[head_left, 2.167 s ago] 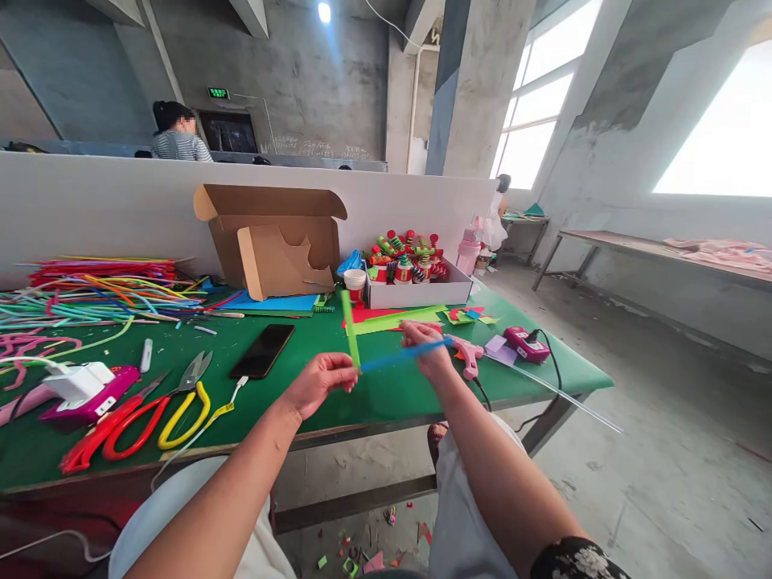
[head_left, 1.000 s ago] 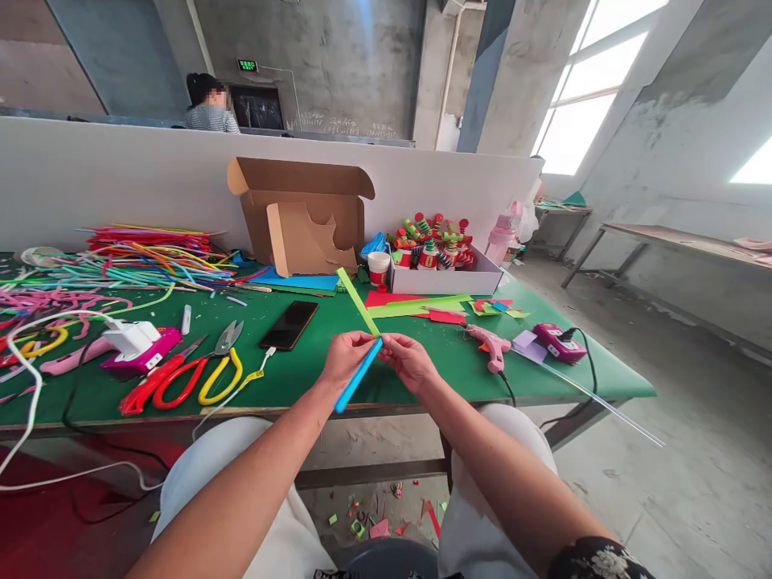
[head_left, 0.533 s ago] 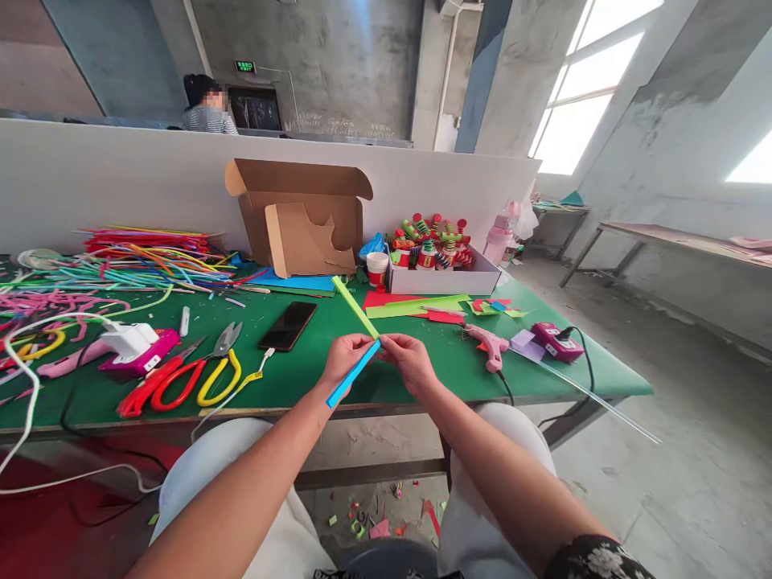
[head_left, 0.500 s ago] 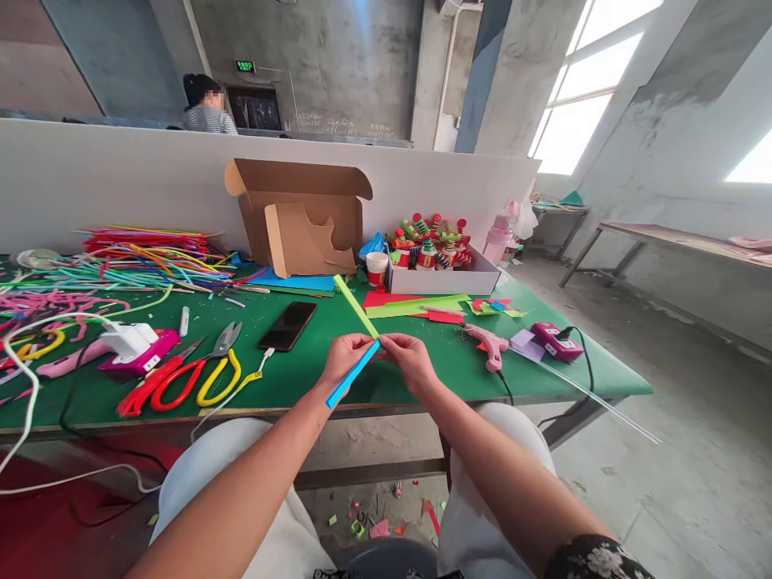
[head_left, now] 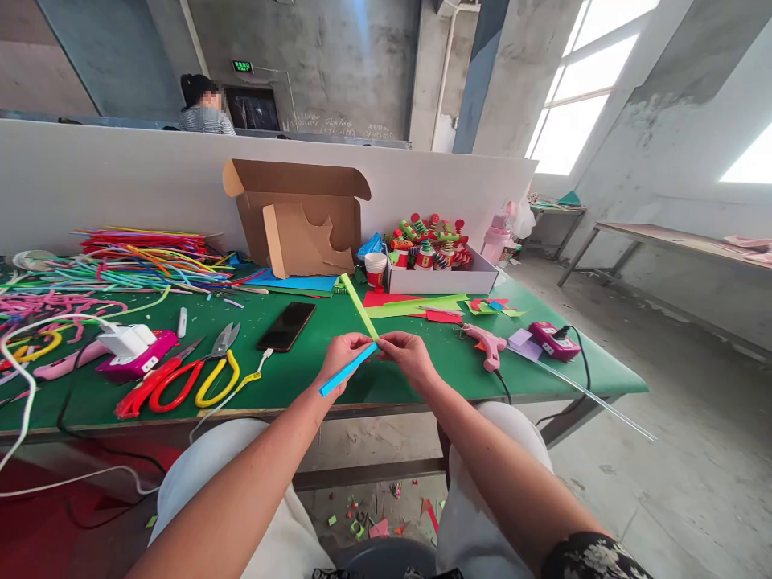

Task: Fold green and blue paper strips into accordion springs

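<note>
A light green paper strip (head_left: 358,304) and a blue paper strip (head_left: 348,370) meet at an angle between my hands, just above the table's front edge. My left hand (head_left: 342,358) is closed on the blue strip near the meeting point, and that strip slants down across the fingers toward the wrist. My right hand (head_left: 408,356) pinches the corner where both strips come together. From there the green strip points up and away over the table. My fingertips partly cover the join, so its exact fold cannot be made out.
A phone (head_left: 286,326), scissors (head_left: 220,362) and red-handled pliers (head_left: 150,386) lie left on the green table (head_left: 362,394). A pink glue gun (head_left: 487,346) and power strip (head_left: 555,342) are right. Behind stand a box of paper figures (head_left: 443,280), paper cup (head_left: 375,269) and cardboard box (head_left: 301,181).
The blue strip's free end has swung slightly up and left, and the green strip has tilted a little more upright. Both hands keep their pinch at nearly the same place.
</note>
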The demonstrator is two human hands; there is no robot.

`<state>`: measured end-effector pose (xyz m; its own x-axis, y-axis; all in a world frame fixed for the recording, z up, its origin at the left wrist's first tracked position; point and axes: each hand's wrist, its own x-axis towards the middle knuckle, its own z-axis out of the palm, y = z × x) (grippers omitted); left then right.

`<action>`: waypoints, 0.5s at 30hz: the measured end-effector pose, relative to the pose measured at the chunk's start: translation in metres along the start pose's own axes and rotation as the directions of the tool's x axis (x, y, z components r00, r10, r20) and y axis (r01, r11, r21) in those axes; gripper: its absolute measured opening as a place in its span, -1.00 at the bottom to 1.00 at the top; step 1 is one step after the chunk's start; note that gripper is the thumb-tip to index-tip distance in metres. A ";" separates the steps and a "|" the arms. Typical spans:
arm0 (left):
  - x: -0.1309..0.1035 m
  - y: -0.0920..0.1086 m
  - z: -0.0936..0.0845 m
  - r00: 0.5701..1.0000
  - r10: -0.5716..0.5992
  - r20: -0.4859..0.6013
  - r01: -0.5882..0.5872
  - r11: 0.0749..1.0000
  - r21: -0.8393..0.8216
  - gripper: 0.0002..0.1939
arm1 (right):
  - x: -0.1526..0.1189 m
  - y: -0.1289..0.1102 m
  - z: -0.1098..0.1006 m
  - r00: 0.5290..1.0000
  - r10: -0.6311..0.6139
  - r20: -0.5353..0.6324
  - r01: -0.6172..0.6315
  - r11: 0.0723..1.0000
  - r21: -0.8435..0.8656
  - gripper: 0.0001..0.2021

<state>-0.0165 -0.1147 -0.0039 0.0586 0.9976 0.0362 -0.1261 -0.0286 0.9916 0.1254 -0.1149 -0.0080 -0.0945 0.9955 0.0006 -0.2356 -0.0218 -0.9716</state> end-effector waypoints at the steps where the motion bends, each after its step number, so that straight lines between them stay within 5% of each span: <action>1: 0.000 0.001 0.001 1.000 -0.005 -0.006 0.005 1.000 -0.012 -0.66 | 0.000 -0.001 -0.001 1.000 0.012 0.022 -0.012 1.000 0.018 -0.69; 8: 0.000 0.000 0.004 1.000 -0.021 0.008 0.022 0.983 -0.182 -0.72 | 0.000 -0.008 0.001 1.000 0.016 -0.004 -0.015 0.981 0.194 -0.65; 15: -0.004 0.000 0.009 0.999 -0.012 0.040 0.023 0.963 -0.267 -0.66 | -0.004 -0.004 0.009 0.995 -0.072 -0.071 0.081 0.989 0.126 -0.73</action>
<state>-0.0080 -0.1191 -0.0030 0.0994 0.9946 0.0289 -0.3846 0.0116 0.9230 0.1182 -0.1200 -0.0024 -0.0086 0.9985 0.0541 -0.3626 0.0473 -0.9307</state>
